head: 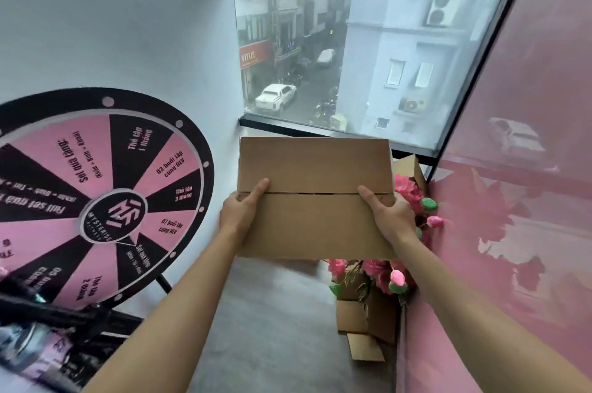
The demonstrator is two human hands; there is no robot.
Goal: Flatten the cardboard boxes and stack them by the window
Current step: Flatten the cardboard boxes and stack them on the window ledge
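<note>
I hold the flattened cardboard box (315,197) out in front of the window (368,56), my left hand (238,211) and right hand (389,216) each clamped on a side edge, so stacking is the step, and next I must lower it flat onto the floor (272,328) below the sill

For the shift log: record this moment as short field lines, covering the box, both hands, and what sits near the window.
held item: cardboard box, looks flattened, held up in front of the window
left hand: grips the box's left edge
right hand: grips the box's right edge
right of box: pink flowers in another cardboard box on the floor
left side: pink and black prize wheel
stack by window: none visible
</note>
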